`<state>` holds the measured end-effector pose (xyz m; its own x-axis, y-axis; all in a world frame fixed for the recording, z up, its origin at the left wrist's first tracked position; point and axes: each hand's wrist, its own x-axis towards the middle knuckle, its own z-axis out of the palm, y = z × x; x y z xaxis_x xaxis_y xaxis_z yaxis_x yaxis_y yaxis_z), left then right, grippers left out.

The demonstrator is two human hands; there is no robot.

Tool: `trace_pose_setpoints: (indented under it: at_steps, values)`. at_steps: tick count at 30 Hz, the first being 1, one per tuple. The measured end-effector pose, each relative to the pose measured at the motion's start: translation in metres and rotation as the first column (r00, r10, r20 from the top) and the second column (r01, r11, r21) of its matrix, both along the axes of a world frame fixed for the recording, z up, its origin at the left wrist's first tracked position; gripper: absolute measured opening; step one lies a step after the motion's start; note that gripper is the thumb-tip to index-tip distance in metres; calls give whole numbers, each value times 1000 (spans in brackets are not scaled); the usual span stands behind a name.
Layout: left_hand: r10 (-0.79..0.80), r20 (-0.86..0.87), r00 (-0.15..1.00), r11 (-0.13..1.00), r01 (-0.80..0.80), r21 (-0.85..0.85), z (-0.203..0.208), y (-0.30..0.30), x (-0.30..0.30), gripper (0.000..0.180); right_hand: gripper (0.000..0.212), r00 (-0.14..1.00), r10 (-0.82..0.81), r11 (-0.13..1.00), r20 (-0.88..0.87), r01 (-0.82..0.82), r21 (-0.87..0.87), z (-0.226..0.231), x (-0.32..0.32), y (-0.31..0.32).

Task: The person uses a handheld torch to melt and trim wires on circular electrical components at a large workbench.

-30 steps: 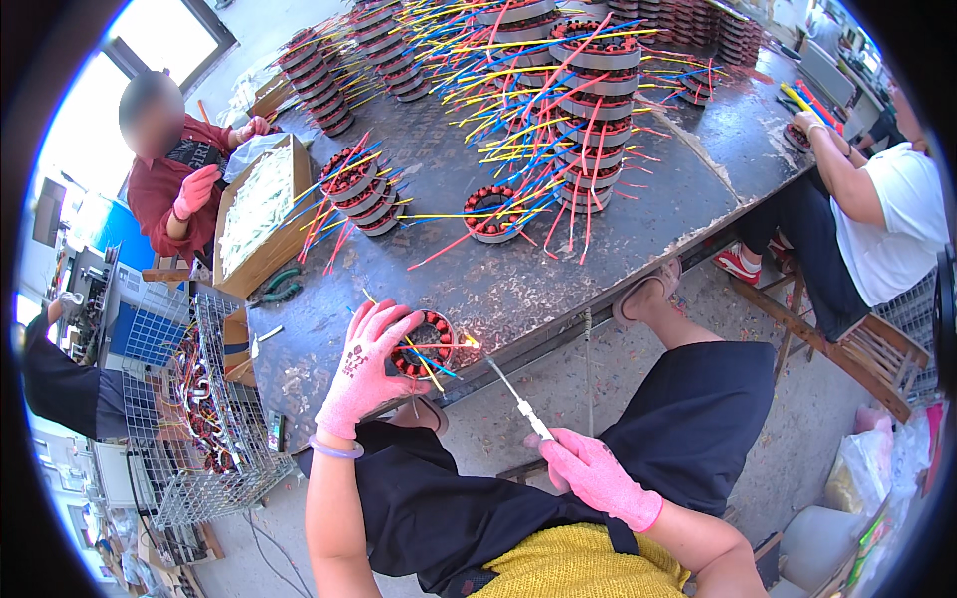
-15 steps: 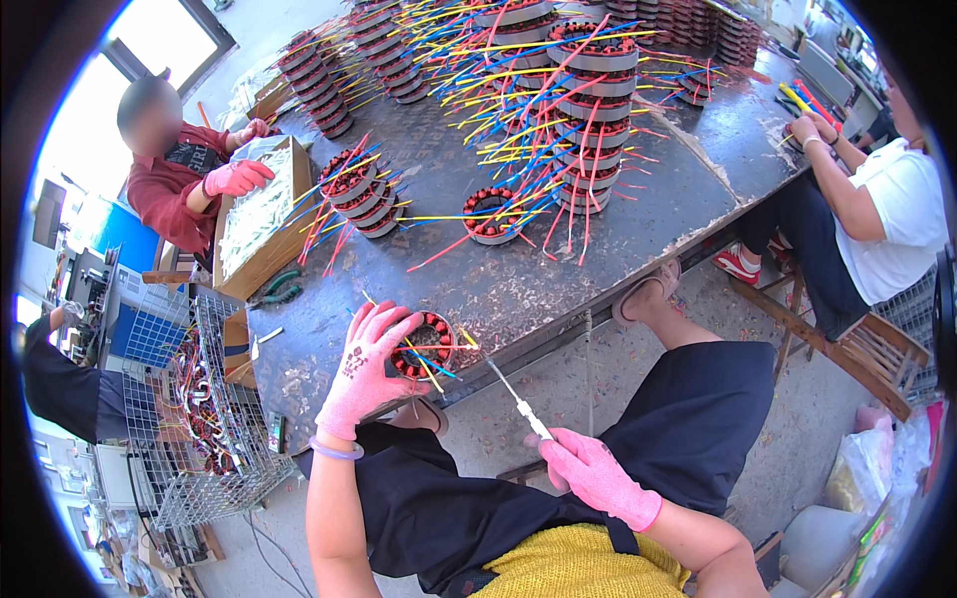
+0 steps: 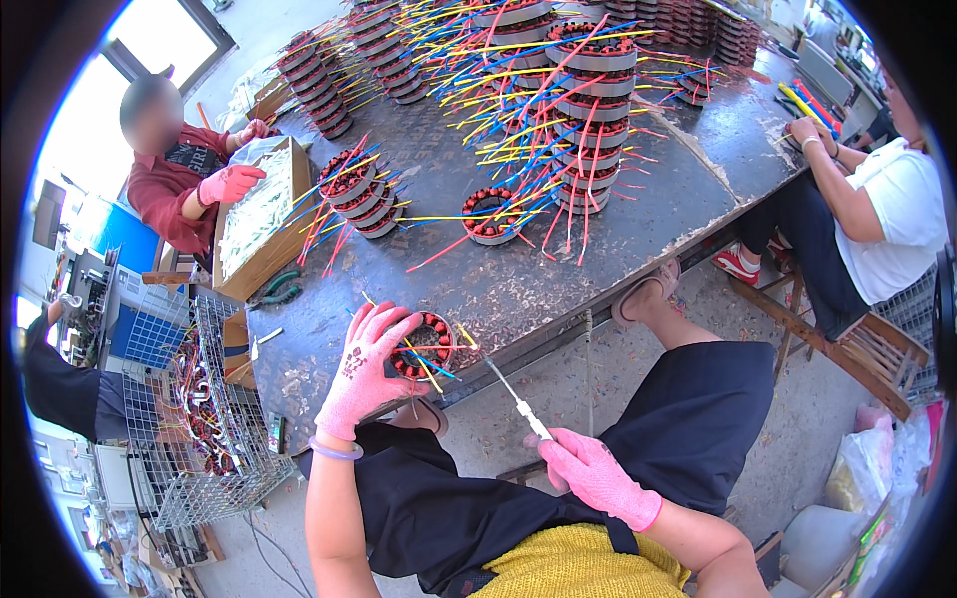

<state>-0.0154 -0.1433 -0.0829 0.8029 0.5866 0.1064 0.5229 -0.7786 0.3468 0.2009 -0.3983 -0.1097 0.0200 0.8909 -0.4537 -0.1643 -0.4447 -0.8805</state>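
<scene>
My left hand, in a pink glove, grips a motor stator by its left side at the table's near edge. Red windings line the ring, and yellow, blue and red lead wires stick out of it. Part of the ring is hidden behind my fingers. My right hand, also gloved in pink, is closed around the handle of a thin metal rod tool with a white grip section. The rod points up and left, its tip just right of the stator, close to the wire ends; whether it touches them I cannot tell.
Tall stator stacks with splayed wires stand on the dark metal table. A short stack and a single stator are nearer. Green-handled pliers lie by a wooden box. Co-workers sit left and right; a wire basket stands left.
My hands, the stator and the rod tool hold almost the same place. The co-worker at the left has shifted a gloved hand slightly over the box.
</scene>
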Motion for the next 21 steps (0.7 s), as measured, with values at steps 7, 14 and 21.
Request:
trace_pose_setpoints:
  at_steps: [7, 14, 21]
  values:
    - [-12, 9, 1000, 1000, 12, -3, -1, 1, 2, 92, 35, 1000, -3, 1000, -15, 3, -9, -5, 0, -1]
    - [8, -8, 1000, 1000, -8, -1, -1, 0, 0, 91, 37, 997, -38, 998, -69, 34, -52, 3, -2, 2]
    - [-8, 2, 1000, 1000, 8, 6, 0, 0, 0, 92, 36, 994, -50, 998, -93, 47, -35, -1, -3, 0]
